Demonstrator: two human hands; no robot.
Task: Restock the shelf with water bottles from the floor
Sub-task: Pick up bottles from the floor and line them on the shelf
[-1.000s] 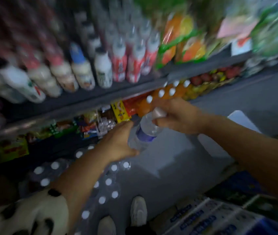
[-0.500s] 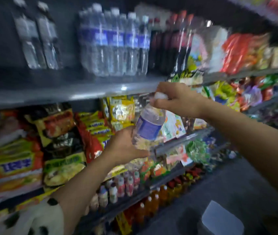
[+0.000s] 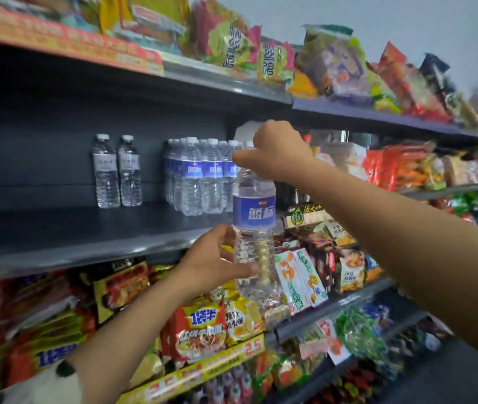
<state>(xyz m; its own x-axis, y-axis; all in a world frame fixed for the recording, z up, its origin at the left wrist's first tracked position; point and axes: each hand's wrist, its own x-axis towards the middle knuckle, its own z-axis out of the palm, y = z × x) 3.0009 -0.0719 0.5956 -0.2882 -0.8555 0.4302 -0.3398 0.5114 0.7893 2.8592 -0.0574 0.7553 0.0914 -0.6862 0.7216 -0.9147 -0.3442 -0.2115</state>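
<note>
We hold the water bottle (image 3: 254, 217) upright before the dark shelf (image 3: 86, 231): right hand (image 3: 275, 154) gripping its cap, left hand (image 3: 211, 260) cupping its base. We should set it squarely beside the blue-labelled bottles (image 3: 200, 176), releasing once stable.

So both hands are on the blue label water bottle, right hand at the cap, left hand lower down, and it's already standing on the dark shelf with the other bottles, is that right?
Not quite. The head view shows the blue-label bottle in the air in front of the dark shelf, not standing on it. The rest holds: the right hand grips the top, the left hand holds the lower part, and the other bottles stand on that shelf.
</note>
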